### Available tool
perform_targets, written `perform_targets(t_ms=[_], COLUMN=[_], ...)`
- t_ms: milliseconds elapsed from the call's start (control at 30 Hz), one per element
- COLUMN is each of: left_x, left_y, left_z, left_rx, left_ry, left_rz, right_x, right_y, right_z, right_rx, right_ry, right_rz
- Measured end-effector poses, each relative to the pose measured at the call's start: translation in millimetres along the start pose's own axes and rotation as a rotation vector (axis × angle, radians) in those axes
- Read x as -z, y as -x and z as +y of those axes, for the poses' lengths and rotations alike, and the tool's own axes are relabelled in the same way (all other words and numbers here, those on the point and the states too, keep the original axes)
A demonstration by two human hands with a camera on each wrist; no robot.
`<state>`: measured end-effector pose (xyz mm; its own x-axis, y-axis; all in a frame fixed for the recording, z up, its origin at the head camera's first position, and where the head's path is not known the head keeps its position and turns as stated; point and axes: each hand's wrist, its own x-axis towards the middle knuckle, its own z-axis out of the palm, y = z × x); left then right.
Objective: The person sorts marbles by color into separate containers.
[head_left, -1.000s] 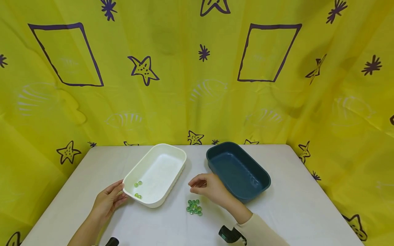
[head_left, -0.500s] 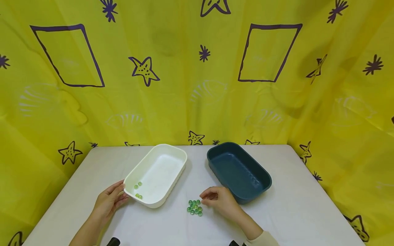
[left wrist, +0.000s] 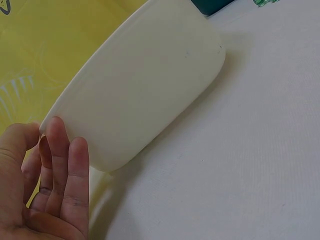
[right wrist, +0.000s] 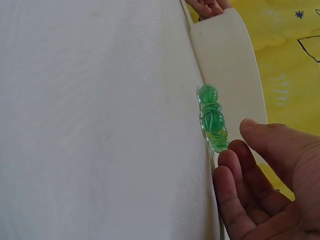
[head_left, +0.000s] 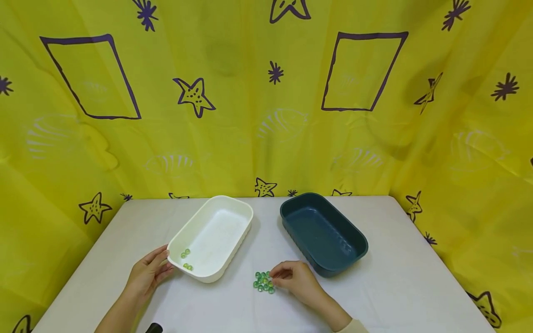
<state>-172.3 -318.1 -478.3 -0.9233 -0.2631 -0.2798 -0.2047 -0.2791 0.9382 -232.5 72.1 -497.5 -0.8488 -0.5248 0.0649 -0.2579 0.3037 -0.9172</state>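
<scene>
My left hand pinches the near left corner of a white plastic basin, thumb at the rim and fingers against the outer wall. The left wrist view shows the basin's outer side above these fingers. Several green glass marbles lie inside, near that corner. On the white cloth between two basins sits a cluster of clear green marbles. My right hand is at the cluster's right edge. In the right wrist view its thumb and fingertips stand apart beside the marbles, with nothing seen between them.
A dark teal basin stands at the right, just beyond my right hand, with no marbles visible in it. White cloth covers the table. A yellow curtain with purple drawings hangs behind and along both sides.
My right hand has come down and toward me, from above the marbles to their right edge. Two marbles inside the white basin have shifted slightly. My left hand stays at the rim.
</scene>
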Motion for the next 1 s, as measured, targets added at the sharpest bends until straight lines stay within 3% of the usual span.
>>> perform_targets(t_ms=[1000], left_x=[-0.4], left_y=[-0.5], left_z=[1.2], left_rx=[0.03], left_ry=[0.008], left_rz=[0.016], right_x=[-5.5], right_y=[1.2], right_z=[0.0], right_rx=[-0.014], right_ry=[0.074], right_rz=[0.021])
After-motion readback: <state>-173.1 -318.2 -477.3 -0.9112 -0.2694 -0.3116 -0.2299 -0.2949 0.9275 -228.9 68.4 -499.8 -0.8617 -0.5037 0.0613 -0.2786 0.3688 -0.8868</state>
